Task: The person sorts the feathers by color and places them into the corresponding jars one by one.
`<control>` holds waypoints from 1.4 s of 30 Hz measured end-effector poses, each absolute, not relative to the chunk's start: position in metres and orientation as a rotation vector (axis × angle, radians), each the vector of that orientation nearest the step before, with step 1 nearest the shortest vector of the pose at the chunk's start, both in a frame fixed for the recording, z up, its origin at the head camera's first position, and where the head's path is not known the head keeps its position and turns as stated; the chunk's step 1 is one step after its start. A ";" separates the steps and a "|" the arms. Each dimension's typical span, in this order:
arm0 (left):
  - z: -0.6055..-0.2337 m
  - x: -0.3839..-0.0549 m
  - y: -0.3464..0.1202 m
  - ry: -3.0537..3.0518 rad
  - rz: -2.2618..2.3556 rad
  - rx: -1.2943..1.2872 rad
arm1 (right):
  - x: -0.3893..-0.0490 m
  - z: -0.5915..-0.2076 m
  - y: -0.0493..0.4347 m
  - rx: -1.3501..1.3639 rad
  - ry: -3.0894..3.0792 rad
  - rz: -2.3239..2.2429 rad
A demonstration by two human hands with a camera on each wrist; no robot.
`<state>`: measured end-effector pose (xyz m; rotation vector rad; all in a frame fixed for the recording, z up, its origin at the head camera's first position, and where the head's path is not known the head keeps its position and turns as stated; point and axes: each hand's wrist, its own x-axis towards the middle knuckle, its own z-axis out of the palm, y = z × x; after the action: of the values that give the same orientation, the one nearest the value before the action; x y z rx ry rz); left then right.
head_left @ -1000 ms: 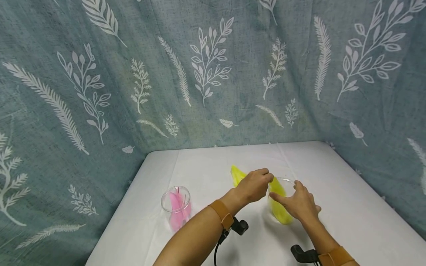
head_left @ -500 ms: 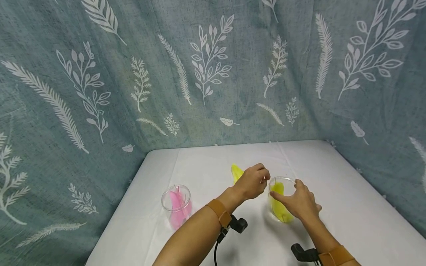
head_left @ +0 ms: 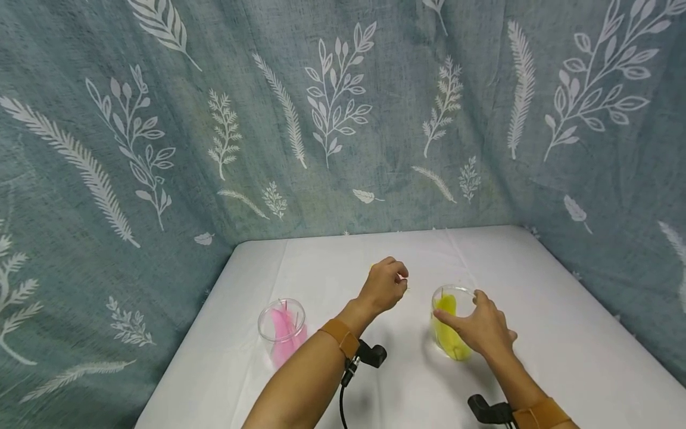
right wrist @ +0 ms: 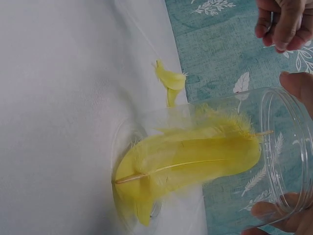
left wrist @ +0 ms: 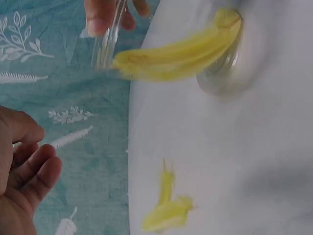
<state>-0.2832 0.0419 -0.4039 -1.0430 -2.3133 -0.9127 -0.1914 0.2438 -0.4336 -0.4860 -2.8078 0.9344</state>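
My right hand (head_left: pixel 479 325) grips the rim of a clear plastic jar (right wrist: pixel 274 98), thumb on one side and fingers on the other. Yellow feathers (right wrist: pixel 190 152) stand inside that jar, their quills showing through the wall. To the jar's left, my left hand (head_left: pixel 384 283) is above the table with loosely bent fingers. Nothing shows between its thumb and fingers (left wrist: pixel 41 169) in the left wrist view. More yellow feathers (left wrist: pixel 168 210) lie on the table near it; the hand hides most of them in the head view.
A second clear jar (head_left: pixel 261 326) at the left holds pink feathers (head_left: pixel 286 333). White cloth covers the table (head_left: pixel 332 256), and a teal leaf-print curtain (head_left: pixel 343 119) hangs around it. A black cable (head_left: pixel 342 405) runs from the left wrist camera.
My left hand has moved left, away from the jar's mouth, and over the loose yellow feathers. The feather that was at the rim now sits down inside the jar. My right hand stays put.
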 end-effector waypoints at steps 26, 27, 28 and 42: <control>-0.468 -0.313 0.016 -2.763 -1.119 -0.250 | -0.192 -0.433 0.242 -0.500 -2.810 0.959; -0.471 -0.313 0.016 -2.783 -1.128 -0.224 | -0.192 -0.433 0.242 -0.504 -2.811 0.961; -0.474 -0.313 0.017 -2.802 -1.140 -0.201 | -0.192 -0.433 0.241 -0.508 -2.813 0.962; -0.494 -0.314 0.026 -2.895 -1.157 -0.072 | -0.192 -0.433 0.241 -0.509 -2.807 0.961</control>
<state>-0.3140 0.0265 -0.4945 -0.0715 -2.8952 -1.1570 -0.1921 0.2414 -0.4325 -0.5090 -2.8074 0.9614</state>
